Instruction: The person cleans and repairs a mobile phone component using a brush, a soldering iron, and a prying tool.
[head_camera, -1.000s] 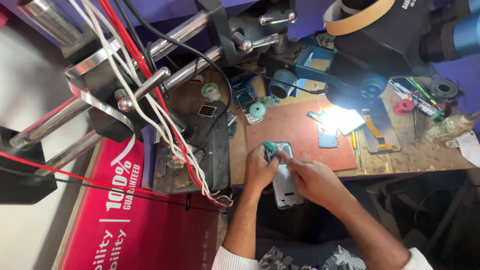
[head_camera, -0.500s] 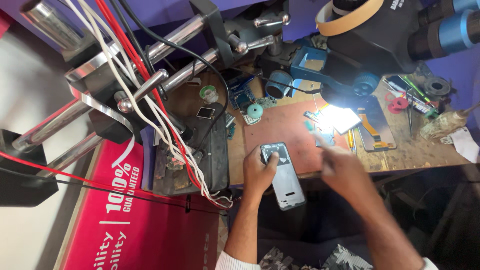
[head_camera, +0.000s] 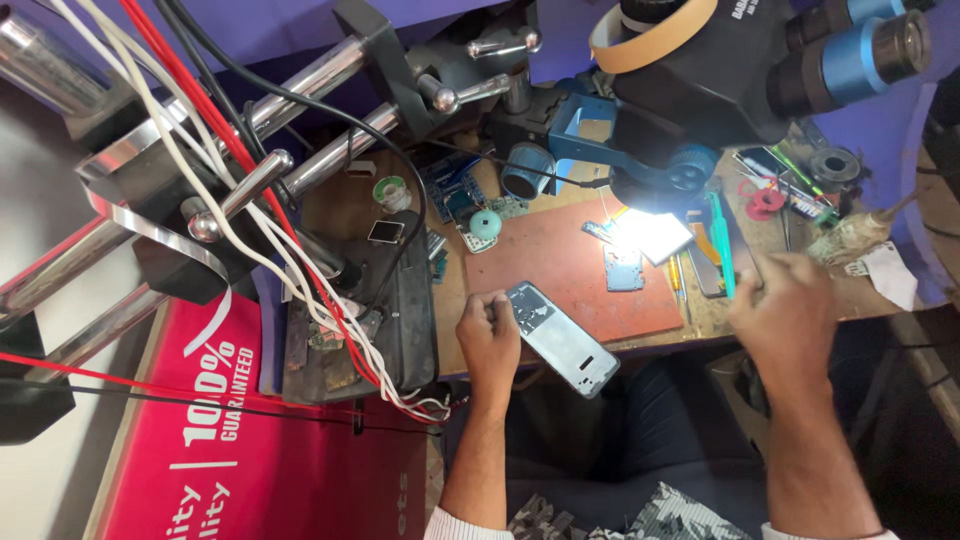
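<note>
Head view: your left hand (head_camera: 487, 345) grips the phone frame (head_camera: 560, 338) at the tabletop's (head_camera: 700, 318) front edge, so steady it while your empty, loosely curled right hand (head_camera: 785, 310) hovers by the teal tool (head_camera: 721, 243).

One head camera, looking steeply down on a workbench.
The view comes from above and just behind the person, facing forward over both forearms; the bench (head_camera: 560, 340) lies at arm's reach, while the microscope (head_camera: 720, 90) and the metal stand (head_camera: 250, 190) are very near the lens, perhaps slightly blurred. No second view overlaps.
</note>
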